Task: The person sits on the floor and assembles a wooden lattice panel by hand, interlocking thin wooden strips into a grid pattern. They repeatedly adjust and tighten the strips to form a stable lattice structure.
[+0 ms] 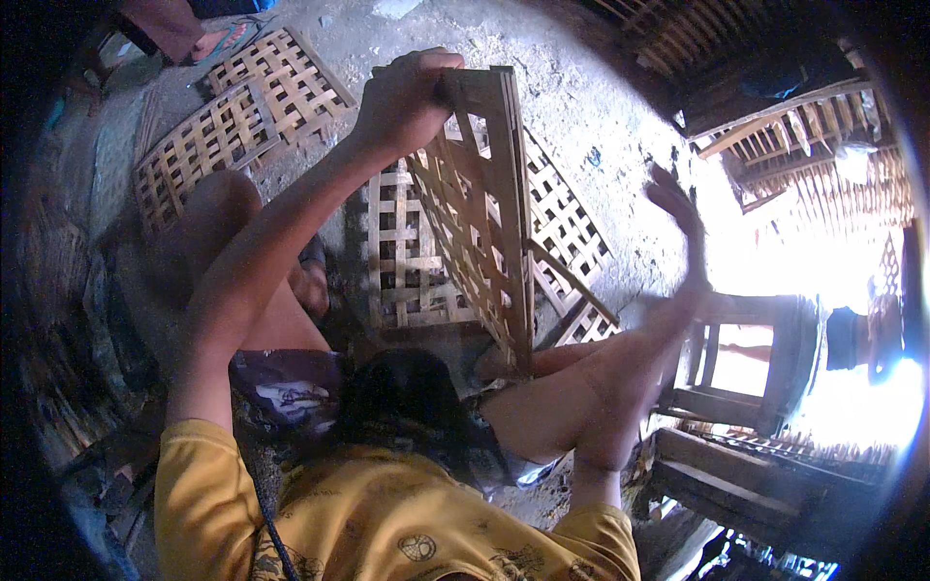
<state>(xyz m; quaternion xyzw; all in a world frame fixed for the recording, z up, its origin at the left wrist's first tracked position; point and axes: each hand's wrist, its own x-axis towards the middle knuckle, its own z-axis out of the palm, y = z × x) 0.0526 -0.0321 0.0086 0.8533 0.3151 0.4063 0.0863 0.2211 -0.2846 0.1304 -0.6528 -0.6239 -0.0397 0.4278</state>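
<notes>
My left hand (412, 97), its fingers wrapped over the top corner, holds up a woven bamboo panel (475, 223) with split-bamboo edge strips. The panel stands on edge between my legs, its lower end near my lap. My right hand (681, 223) is raised away to the right, slightly blurred, with its fingers stretched out and nothing visible in them. Behind the raised panel, a second woven bamboo panel (402, 247) lies low in front of me. To its right lies another lattice panel (562, 218). A thin bamboo strip (573, 281) slants down beside the upright panel.
More woven bamboo panels (228, 126) lie overlapping on the dirt floor (591, 97) at the far left, near another person's foot (211, 44). To the right are a wooden frame (790, 363) and a thick beam (727, 474). Slatted bamboo walling (838, 194) stands in bright light.
</notes>
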